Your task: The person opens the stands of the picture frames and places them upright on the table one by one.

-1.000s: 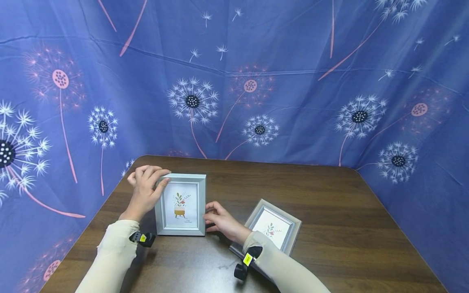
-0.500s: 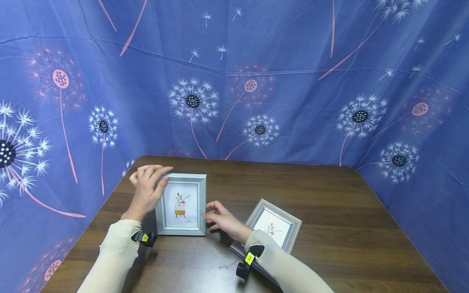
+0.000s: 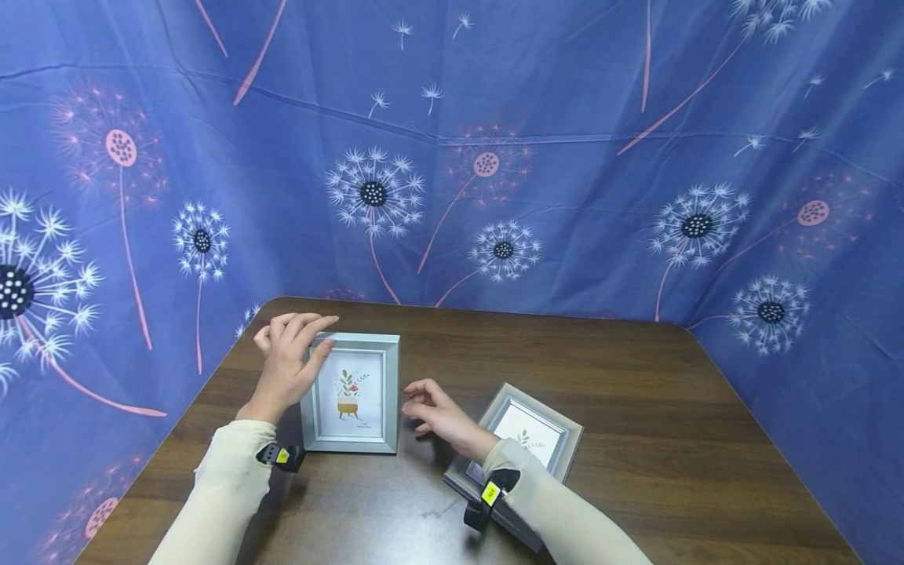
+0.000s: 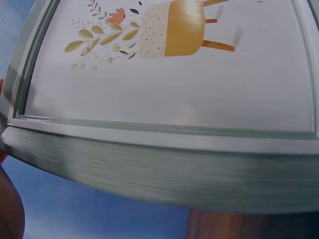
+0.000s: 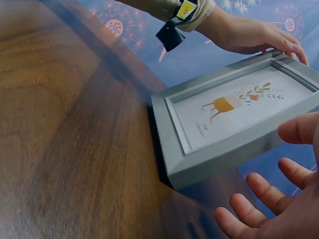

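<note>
A pale grey-green picture frame (image 3: 349, 443) with a plant print stands upright on the left part of the table. Around its upper left corner is my left hand (image 3: 282, 369), thumb in front and index finger raised just above the top edge. Whether this hand touches the frame is hard to tell; in the left wrist view only bits of its fingers (image 4: 10, 209) show at the left edge. My right hand (image 3: 445, 416) is beside the frame's right side, apart from it, with fingers loosely spread and nothing in them, as the right wrist view shows.
Under my right forearm, a second picture frame (image 3: 570, 451), greyish beige with a similar print, lies on a darker flat piece (image 3: 519, 524) on the brown wooden table (image 3: 671, 439). Blue dandelion-patterned cloth (image 3: 565, 102) hangs behind and at both sides.
My right fingers have come away from the standing frame's right edge, moving slightly right. The left index finger has lifted a little off the top edge. The frame stays upright.
</note>
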Demonstrator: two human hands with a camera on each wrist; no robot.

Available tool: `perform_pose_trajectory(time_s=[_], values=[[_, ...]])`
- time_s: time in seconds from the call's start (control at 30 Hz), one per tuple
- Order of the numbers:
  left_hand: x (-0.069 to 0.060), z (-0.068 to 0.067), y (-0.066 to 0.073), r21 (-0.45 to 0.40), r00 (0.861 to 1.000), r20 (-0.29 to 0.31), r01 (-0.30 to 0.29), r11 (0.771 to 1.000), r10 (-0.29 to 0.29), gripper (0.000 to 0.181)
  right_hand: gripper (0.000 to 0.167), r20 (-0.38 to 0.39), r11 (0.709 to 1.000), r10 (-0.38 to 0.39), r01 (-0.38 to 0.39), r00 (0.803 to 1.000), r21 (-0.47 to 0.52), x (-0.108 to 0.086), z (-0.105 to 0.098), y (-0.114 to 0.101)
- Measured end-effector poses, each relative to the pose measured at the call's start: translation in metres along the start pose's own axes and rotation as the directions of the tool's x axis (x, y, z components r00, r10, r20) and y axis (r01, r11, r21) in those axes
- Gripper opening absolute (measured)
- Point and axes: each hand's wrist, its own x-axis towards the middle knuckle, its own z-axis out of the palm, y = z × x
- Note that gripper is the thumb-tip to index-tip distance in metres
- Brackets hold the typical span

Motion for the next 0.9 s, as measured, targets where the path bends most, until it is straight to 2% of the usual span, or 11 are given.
perform_pose_trajectory(time_s=[0.1, 0.23, 0.33, 0.5, 0.6, 0.67, 0.73, 0.8, 0.9], values=[[0.002, 0.001, 0.002, 0.005, 1.000, 0.001, -0.011, 1.000, 0.011, 0.055, 0.038, 0.000, 0.999, -0.023, 0.023, 1.000, -0.038, -0.002, -0.006, -0.002], [0.003, 0.001, 0.005, 0.021, 0.999, 0.003, -0.034, 0.999, 0.034, 0.053, 0.038, -0.015, 0.985, -0.096, 0.093, 0.995, -0.143, -0.004, -0.016, -0.005], [0.004, 0.002, 0.007, 0.033, 0.999, 0.005, -0.036, 0.999, 0.036, 0.054, 0.036, -0.027, 0.965, -0.151, 0.142, 0.988, -0.223, -0.006, -0.024, -0.007], [0.007, 0.002, 0.013, 0.043, 0.999, 0.009, -0.041, 0.998, 0.041, 0.055, 0.036, -0.032, 0.934, -0.177, 0.157, 0.984, -0.321, -0.009, -0.034, -0.010], [0.010, 0.002, 0.017, 0.050, 0.999, 0.012, -0.050, 0.997, 0.049, 0.055, 0.038, -0.029, 0.898, -0.203, 0.174, 0.979, -0.405, -0.012, -0.040, -0.012], [0.012, 0.003, 0.021, 0.061, 0.998, 0.014, -0.056, 0.997, 0.055, 0.056, 0.039, -0.029, 0.857, -0.231, 0.189, 0.973, -0.479, -0.014, -0.043, -0.014], [0.014, 0.003, 0.024, 0.070, 0.998, 0.017, -0.059, 0.996, 0.058, 0.057, 0.041, -0.027, 0.802, -0.259, 0.199, 0.966, -0.563, -0.016, -0.046, -0.016], [0.016, 0.004, 0.027, 0.080, 0.998, 0.021, -0.063, 0.995, 0.062, 0.057, 0.043, -0.027, 0.736, -0.285, 0.201, 0.958, -0.646, -0.018, -0.049, -0.018], [0.018, 0.005, 0.032, 0.091, 0.997, 0.026, -0.069, 0.993, 0.067, 0.059, 0.046, -0.026, 0.622, -0.329, 0.196, 0.944, -0.758, -0.021, -0.052, -0.019]])
